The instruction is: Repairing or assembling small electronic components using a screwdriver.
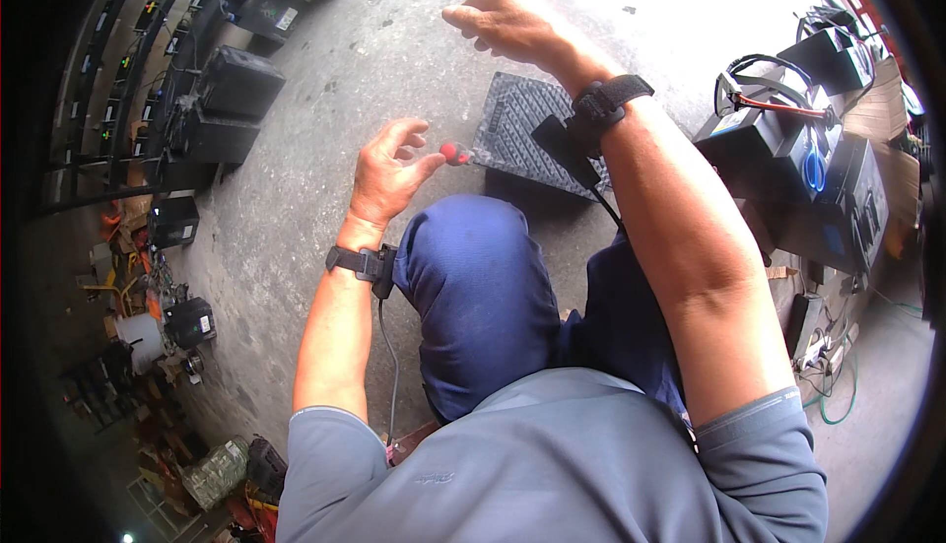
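A dark box with a ribbed, patterned grey top (pixel 527 124) stands on the floor in front of my knees. My left hand (pixel 390 170) is left of it, thumb and fingers apart. At the tip of that thumb is a small red thing with a dark part (pixel 454 153), like a tool's handle end. It looks separate from the fingers, though I cannot tell if the thumb touches it. Beyond the box's far edge, my right hand (pixel 507 26) is raised with its fingers curled together. Whatever they may hold is hidden. Both wrists wear black straps.
Black battery-like boxes (pixel 754 134) with cables stand at the right, blue-handled scissors (pixel 815 168) on them. Along the left runs a rack (pixel 128 60) with small lights, beside more black boxes (pixel 241 83). Clutter and a white container (pixel 141 340) lie at lower left.
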`<state>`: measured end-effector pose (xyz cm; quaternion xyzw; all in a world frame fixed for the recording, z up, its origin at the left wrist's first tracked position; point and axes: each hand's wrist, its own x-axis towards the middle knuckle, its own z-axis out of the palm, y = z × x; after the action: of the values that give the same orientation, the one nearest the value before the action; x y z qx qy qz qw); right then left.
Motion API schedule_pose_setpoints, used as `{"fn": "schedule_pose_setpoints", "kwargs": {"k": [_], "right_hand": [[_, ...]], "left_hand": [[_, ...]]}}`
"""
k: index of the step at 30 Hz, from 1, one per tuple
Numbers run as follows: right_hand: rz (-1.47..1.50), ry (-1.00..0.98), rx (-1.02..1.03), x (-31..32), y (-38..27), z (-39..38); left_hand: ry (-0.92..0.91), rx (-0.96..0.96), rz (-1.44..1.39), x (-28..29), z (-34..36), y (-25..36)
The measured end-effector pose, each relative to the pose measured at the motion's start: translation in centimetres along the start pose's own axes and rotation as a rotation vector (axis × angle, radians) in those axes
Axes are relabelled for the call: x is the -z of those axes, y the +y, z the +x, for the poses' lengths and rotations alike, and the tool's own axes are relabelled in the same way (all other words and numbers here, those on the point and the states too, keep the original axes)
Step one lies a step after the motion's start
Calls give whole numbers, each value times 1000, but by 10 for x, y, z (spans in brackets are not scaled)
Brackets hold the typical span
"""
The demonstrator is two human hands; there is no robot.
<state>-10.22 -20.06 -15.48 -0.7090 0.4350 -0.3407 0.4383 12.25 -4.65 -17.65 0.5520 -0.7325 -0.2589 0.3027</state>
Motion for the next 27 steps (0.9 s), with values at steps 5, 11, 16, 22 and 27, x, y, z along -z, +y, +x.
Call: {"fn": "schedule_pose_setpoints", "kwargs": {"k": [5,11,16,22,27], "right_hand": [[35,4,71,19,-10,18],[26,25,-26,97,-34,37],[47,209,-25,162,-10,-6],[114,374,-83,218,15,-24],[170,408,-131,229,20,-24]], "left_hand": [[-64,64,110,-2,11,13],[-208,71,344,-13,30,24],[-276,26,450,-13,34,29],[-190,-184,315,-11,37,32],[-212,400,597,-12,27,34]]}}
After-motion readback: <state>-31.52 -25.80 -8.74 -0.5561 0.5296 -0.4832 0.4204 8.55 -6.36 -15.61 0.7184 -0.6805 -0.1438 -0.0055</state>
